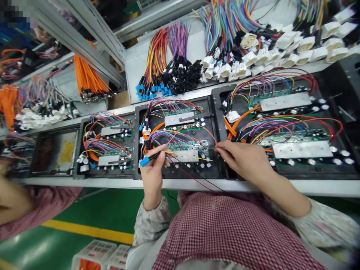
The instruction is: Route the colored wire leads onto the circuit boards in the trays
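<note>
Between finger and thumb of my left hand is a wire harness with a blue connector and a black sleeve. Its loose red, yellow and black wires trail right and down over the tray's front edge. My right hand pinches the end of an orange-red wire that arches over from the left hand. Both hands are above a black tray with two green circuit boards. The nearer board carries a silver heat sink and many coloured wires.
More black trays with wired boards stand left and right along the bench. Behind them lie bundles of red-yellow wires, purple wires and white connectors. A co-worker's arm is at left. Crates stand on the floor.
</note>
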